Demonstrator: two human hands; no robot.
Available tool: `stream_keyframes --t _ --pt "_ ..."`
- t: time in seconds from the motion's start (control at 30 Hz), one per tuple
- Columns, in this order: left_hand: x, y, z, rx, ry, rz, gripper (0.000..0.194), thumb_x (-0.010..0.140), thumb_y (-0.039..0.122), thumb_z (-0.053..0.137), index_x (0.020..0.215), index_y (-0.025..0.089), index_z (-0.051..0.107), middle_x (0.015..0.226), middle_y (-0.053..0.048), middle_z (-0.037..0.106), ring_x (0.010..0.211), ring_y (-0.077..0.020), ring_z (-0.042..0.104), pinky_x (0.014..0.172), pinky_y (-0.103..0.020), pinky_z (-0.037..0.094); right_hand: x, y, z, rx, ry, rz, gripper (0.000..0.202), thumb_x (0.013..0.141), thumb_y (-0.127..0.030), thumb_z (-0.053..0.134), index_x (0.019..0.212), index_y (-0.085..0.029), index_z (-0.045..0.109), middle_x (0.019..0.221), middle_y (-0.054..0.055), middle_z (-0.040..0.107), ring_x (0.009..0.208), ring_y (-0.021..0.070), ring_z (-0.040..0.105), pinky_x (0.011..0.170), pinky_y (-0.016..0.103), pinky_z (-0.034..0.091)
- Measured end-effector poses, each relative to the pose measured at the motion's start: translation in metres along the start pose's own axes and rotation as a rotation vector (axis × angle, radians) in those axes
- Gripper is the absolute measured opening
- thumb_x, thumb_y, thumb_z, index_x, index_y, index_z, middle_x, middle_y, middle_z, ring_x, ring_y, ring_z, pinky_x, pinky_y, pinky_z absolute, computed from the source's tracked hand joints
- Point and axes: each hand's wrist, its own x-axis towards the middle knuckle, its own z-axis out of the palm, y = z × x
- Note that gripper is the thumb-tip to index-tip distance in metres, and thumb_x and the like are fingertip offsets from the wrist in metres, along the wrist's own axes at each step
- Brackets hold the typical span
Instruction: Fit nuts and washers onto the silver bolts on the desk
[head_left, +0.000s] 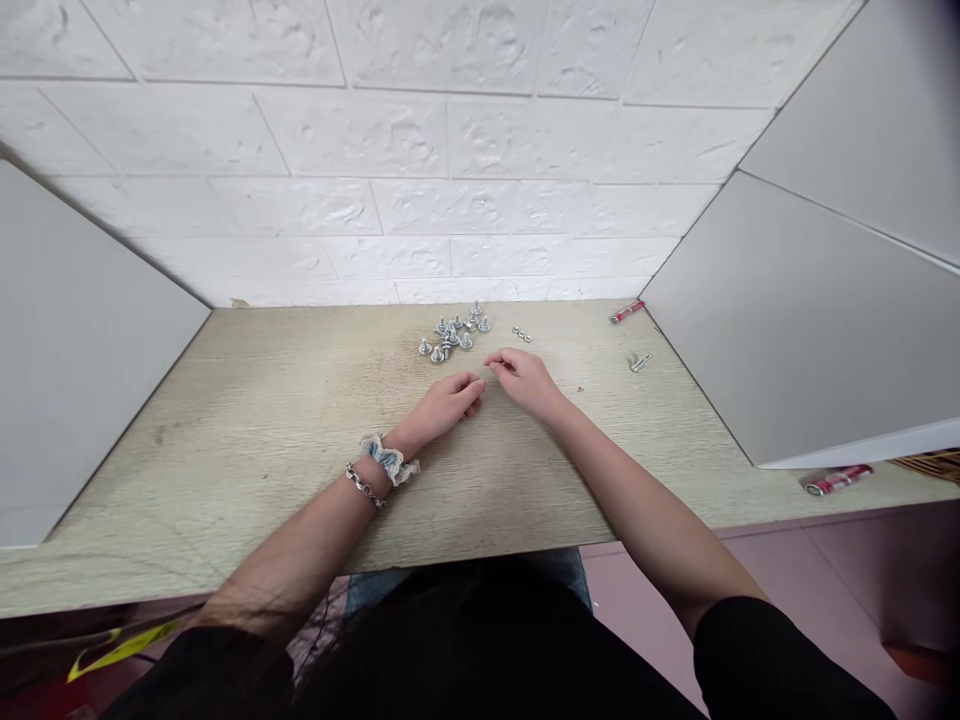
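Just in front of me, my left hand [452,398] hangs low over the wooden tabletop [285,400], its fingers curled closed. My right hand [525,380] is beside it, thumb and fingertips pinched together near the left fingertips. Whatever either hand holds is hidden or too small to make out. Beyond the hands stands a loose cluster of silver bolts [453,337] with washers or nuts on them, most with heads down and shanks up. To its right, several small metal nuts [522,334] lie in a short row, just past my right hand.
White brick-patterned wall [412,140] closes off the back, with grey panels at the left [82,370] and right [810,330]. Near the right panel lie a red-and-silver cylinder [627,312] and small shiny metal pieces [640,363]. Another red-and-silver cylinder [838,480] lies by a woven basket [934,465].
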Motion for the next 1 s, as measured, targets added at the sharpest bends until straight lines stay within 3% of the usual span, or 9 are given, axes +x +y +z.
stream_keyframes --t 0.1,0.2,0.3,0.4,0.53,0.7,1.0 --pt "-0.0004 0.0006 0.0006 0.001 0.017 -0.006 0.032 0.084 0.046 0.041 0.08 0.016 0.05 0.075 -0.002 0.058 0.061 -0.01 0.051 0.058 -0.023 0.042 0.0009 0.004 -0.0019 -0.247 0.03 -0.047 0.024 0.083 -0.017 0.041 0.095 -0.015 0.062 0.103 0.008 0.062 0.099 0.0176 0.054 0.09 0.031 0.039" --pt "-0.0016 0.002 0.0008 -0.032 0.034 -0.024 0.031 0.085 0.043 0.042 0.1 0.017 0.051 0.076 -0.001 0.057 0.06 -0.0093 0.05 0.058 -0.022 0.043 -0.0001 0.0075 -0.0002 -0.396 -0.019 0.027 0.029 0.085 -0.024 0.042 0.109 -0.015 0.057 0.12 0.012 0.055 0.114 0.0228 0.046 0.099 0.041 0.033" --pt "-0.0033 0.0042 0.0006 -0.061 0.05 -0.041 0.045 0.085 0.043 0.043 0.124 0.021 0.041 0.076 -0.001 0.057 0.06 -0.0095 0.051 0.06 -0.023 0.044 -0.0024 0.0076 0.002 -0.469 -0.078 0.106 0.034 0.087 -0.03 0.04 0.117 -0.018 0.053 0.133 0.013 0.046 0.123 0.0274 0.039 0.103 0.056 0.022" --pt "-0.0043 0.0058 0.0006 -0.068 0.053 -0.041 0.053 0.085 0.042 0.044 0.133 0.023 0.035 0.077 -0.001 0.057 0.061 -0.0095 0.051 0.061 -0.023 0.044 -0.0037 0.0046 0.0025 -0.478 -0.102 0.097 0.035 0.088 -0.031 0.038 0.119 -0.019 0.051 0.133 0.012 0.046 0.124 0.0271 0.038 0.103 0.063 0.014" --pt "-0.0032 0.0048 0.0002 -0.048 0.044 -0.028 0.053 0.086 0.043 0.042 0.134 0.023 0.037 0.078 -0.001 0.057 0.061 -0.0094 0.05 0.062 -0.024 0.044 -0.0028 0.0012 0.0018 -0.494 -0.092 0.069 0.041 0.088 -0.035 0.039 0.126 -0.021 0.046 0.142 0.011 0.036 0.131 0.0276 0.028 0.104 0.064 0.009" --pt "-0.0016 0.0014 -0.0018 0.072 -0.009 0.012 0.046 0.086 0.045 0.037 0.121 0.021 0.056 0.08 -0.002 0.056 0.064 -0.0108 0.051 0.062 -0.024 0.043 -0.001 0.0037 0.0007 -0.533 -0.156 0.14 0.052 0.089 -0.045 0.034 0.135 -0.021 0.036 0.15 0.011 0.019 0.137 0.0307 0.016 0.104 0.065 0.006" --pt "-0.002 0.0028 -0.0014 0.144 -0.013 0.037 0.043 0.086 0.042 0.037 0.116 0.021 0.06 0.078 -0.001 0.059 0.064 -0.0121 0.053 0.064 -0.025 0.044 -0.0031 0.0026 0.0023 -0.568 -0.226 0.169 0.052 0.091 -0.047 0.027 0.135 -0.022 0.036 0.149 0.012 0.02 0.136 0.0303 0.018 0.103 0.066 0.006"
